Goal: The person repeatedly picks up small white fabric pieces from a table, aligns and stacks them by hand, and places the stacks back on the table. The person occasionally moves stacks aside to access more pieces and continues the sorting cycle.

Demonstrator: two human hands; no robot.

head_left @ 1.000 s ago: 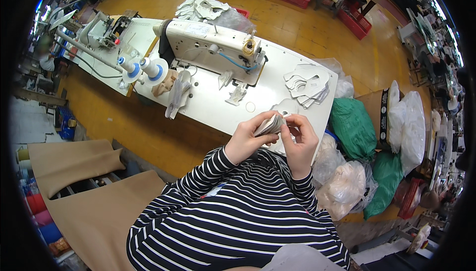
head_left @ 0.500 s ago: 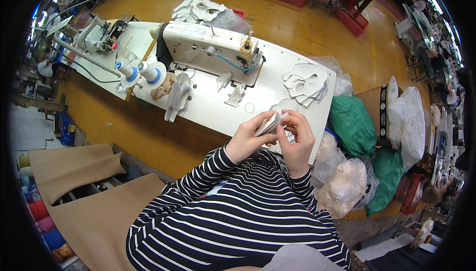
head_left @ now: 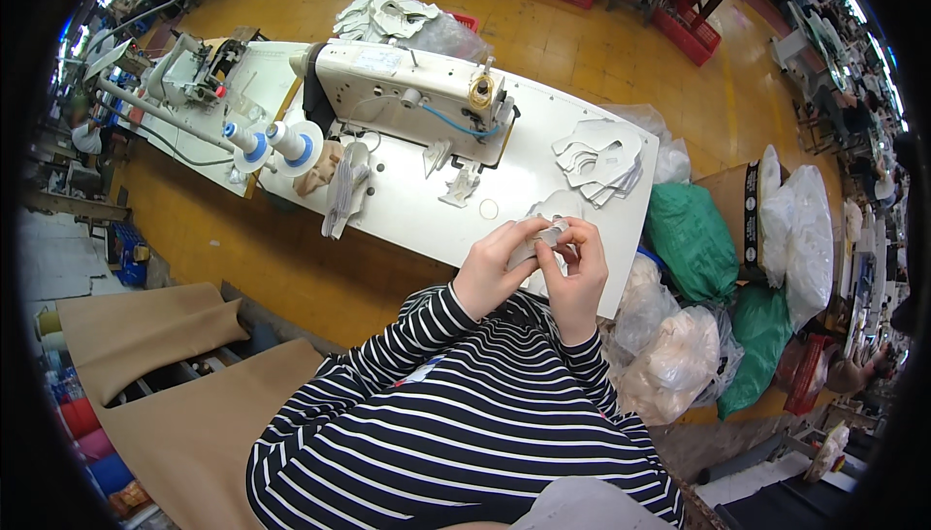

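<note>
Both hands meet at the table's (head_left: 407, 224) near edge: left hand (head_left: 495, 273) and right hand (head_left: 577, 278) pinch a small grey fabric piece (head_left: 543, 239) between them, sewing machine (head_left: 407, 94) beyond, cut pieces (head_left: 596, 152) stacked right of it.

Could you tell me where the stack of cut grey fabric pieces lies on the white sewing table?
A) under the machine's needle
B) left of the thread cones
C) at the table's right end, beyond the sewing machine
C: the stack of grey pieces lies at the right end of the white table, right of the sewing machine.

sewing machine (head_left: 412, 98), thread spools (head_left: 276, 145), green bags (head_left: 693, 239)
</note>
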